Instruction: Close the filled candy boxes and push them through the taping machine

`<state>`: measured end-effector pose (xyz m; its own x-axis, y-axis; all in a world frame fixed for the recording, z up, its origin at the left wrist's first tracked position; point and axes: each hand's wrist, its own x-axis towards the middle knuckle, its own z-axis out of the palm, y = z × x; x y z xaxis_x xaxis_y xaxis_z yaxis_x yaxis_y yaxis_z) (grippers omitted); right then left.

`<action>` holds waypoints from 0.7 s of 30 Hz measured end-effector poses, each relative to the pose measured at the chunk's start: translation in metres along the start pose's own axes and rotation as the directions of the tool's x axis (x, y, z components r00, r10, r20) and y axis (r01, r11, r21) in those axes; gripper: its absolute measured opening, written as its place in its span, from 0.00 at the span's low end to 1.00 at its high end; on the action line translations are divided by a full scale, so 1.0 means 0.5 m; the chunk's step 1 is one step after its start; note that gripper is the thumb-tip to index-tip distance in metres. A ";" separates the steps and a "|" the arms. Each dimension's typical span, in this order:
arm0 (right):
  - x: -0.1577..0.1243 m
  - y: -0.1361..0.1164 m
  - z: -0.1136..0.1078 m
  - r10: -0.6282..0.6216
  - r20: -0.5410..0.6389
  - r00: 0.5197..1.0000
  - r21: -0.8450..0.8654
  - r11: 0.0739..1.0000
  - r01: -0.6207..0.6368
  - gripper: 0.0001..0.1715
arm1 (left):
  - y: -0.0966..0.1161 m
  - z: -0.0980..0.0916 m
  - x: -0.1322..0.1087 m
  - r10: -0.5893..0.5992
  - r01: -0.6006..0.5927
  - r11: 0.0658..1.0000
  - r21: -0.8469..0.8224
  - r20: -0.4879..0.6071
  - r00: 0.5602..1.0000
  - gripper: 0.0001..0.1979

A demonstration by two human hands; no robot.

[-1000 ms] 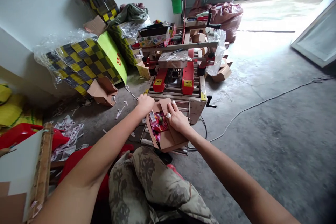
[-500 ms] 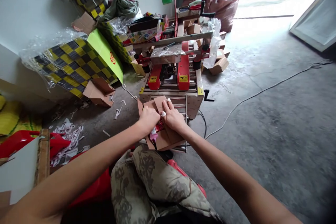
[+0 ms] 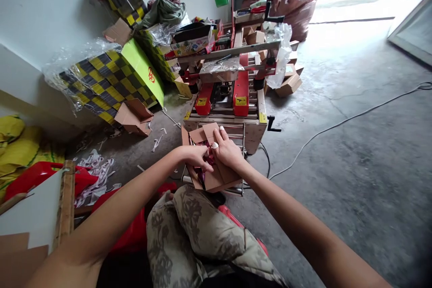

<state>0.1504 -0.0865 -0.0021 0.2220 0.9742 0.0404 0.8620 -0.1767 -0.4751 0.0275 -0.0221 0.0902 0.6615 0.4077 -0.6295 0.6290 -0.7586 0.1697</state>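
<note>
One small carton (image 3: 219,181) sits at twelve o'clock on the roller bench (image 3: 236,135) of one red taping machine (image 3: 241,94), with its flaps open. The step looks like settling the bright packets (image 3: 209,156), which are too bunched to count. The left hand (image 3: 196,156) digs curled fingers among them, its grip unclear. The right hand (image 3: 228,150) lies flat and empty, pressing the three o'clock flap. Folding the flaps would need the packets below the rim. One spare open carton (image 3: 133,118) lies at ten o'clock.

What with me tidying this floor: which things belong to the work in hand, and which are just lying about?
In hand: cardboard box, colourful packets inside it, left hand, right hand pressing its flap, machine rollers beneath it.
Lying about: chequered cartons, open box on floor, paper strips, cable, sack.
</note>
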 end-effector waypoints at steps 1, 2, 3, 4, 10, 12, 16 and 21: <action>0.000 0.000 0.000 -0.003 -0.004 1.000 0.002 1.000 0.003 0.32 | 0.001 -0.001 -0.001 0.007 -0.008 0.999 0.040 0.018 1.000 0.23; -0.001 0.000 0.000 -0.006 -0.007 1.000 0.002 1.000 0.006 0.32 | 0.001 -0.001 0.000 -0.004 0.000 0.996 0.095 0.034 0.999 0.22; -0.001 0.000 -0.001 -0.006 -0.009 1.000 0.001 1.000 0.006 0.32 | 0.002 -0.002 0.003 -0.027 0.020 0.989 0.148 0.044 0.999 0.20; -0.001 0.000 -0.001 -0.006 -0.008 1.000 -0.001 1.000 0.006 0.32 | 0.003 -0.003 0.008 -0.056 0.047 0.981 0.187 0.043 0.997 0.16; 0.000 -0.001 -0.004 -0.014 0.005 1.000 -0.017 1.000 0.014 0.33 | 0.019 0.003 0.044 -0.123 0.143 0.961 0.235 -0.095 0.988 0.14; 0.000 -0.002 -0.004 -0.006 0.001 1.000 -0.017 1.000 0.006 0.33 | 0.027 0.018 0.044 -0.135 0.172 0.954 0.248 -0.157 0.978 0.12; -0.001 -0.004 -0.003 -0.003 -0.013 1.000 -0.011 1.000 0.003 0.32 | 0.034 0.053 0.023 -0.133 0.205 0.939 0.277 -0.258 0.957 0.13; -0.004 -0.004 -0.007 0.005 0.006 1.000 0.023 1.000 -0.005 0.33 | 0.031 0.053 -0.017 -0.111 0.190 0.942 0.276 -0.277 0.954 0.17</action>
<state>0.1496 -0.0887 0.0017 0.2236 0.9741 0.0329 0.8500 -0.1784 -0.4956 0.0207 -0.0507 0.0781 0.6743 0.6144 -0.4096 0.6059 -0.7775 -0.1687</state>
